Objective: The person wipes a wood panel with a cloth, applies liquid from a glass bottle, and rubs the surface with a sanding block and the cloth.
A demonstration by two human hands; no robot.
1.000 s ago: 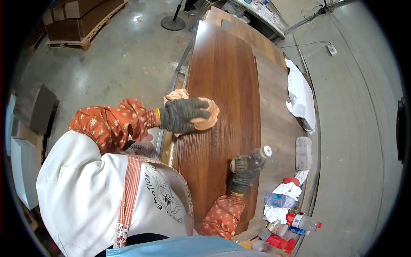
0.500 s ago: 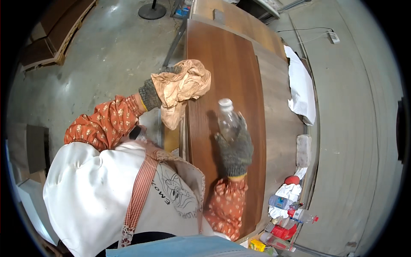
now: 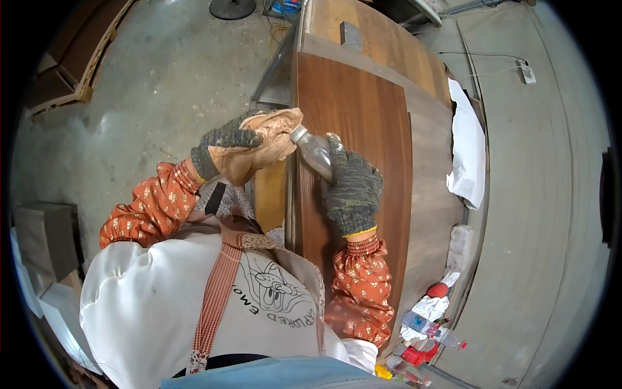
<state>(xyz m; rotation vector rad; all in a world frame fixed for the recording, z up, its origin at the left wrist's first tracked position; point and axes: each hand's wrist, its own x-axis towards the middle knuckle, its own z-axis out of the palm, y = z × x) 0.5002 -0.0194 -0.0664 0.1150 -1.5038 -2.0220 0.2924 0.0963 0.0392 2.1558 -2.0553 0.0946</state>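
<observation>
A crumpled peach-coloured cloth [image 3: 262,146] is bunched in my left hand [image 3: 230,138], which wears a dark grey knit glove. My right hand [image 3: 353,191], gloved the same way, grips a clear plastic bottle [image 3: 315,154] with a white top. The bottle is tilted, its top pointing left against or right beside the cloth; I cannot tell whether they touch. Both hands are over the near-left part of a brown wood-grain panel [image 3: 353,97], the cloth partly past its left edge.
The panel lies on a larger board [image 3: 431,136] on the workbench. A small grey block [image 3: 351,35] sits at the far end. White sheeting [image 3: 466,146] lies along the right side, with several bottles [image 3: 421,322] at the lower right. Stacked brown panels [image 3: 74,52] stand on the floor at left.
My right hand has tipped the bottle from upright toward the left, bringing its top to the cloth. My left hand has gathered the cloth closer and turned it. The view has shifted slightly.
</observation>
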